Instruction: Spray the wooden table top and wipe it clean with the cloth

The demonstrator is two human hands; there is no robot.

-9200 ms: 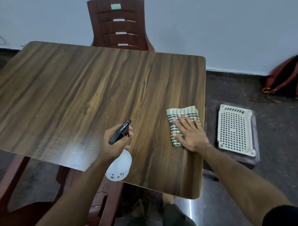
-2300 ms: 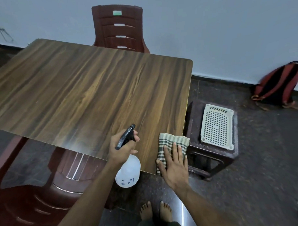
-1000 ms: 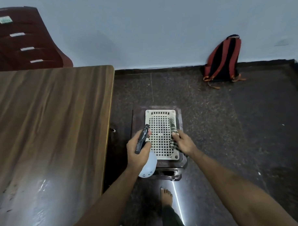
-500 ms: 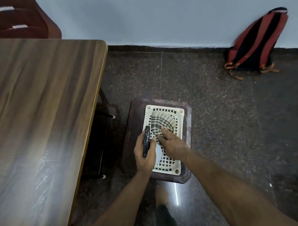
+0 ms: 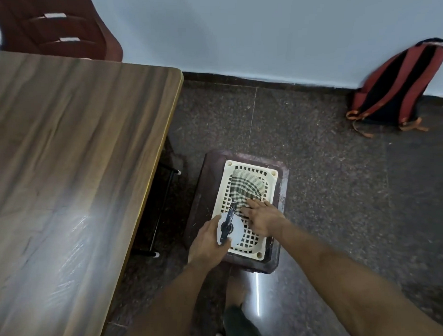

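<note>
The left hand [image 5: 207,241] grips the spray bottle [image 5: 230,229]; the right hand [image 5: 263,219] rests flat, fingers spread, on the cloth [image 5: 246,188].

Both hands [image 5: 263,220] set bottle [image 5: 230,228] and cloth [image 5: 245,189] in tray [image 5: 246,252].

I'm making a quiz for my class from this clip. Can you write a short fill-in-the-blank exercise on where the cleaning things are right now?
1. The checked cloth lies in the white perforated ____, which sits on a dark stool.
2. The left hand holds the spray ____.
3. The right hand rests flat on the near edge of the ____.
4. The red and black ____ leans against the wall.

Missing words: tray; bottle; cloth; backpack
</note>
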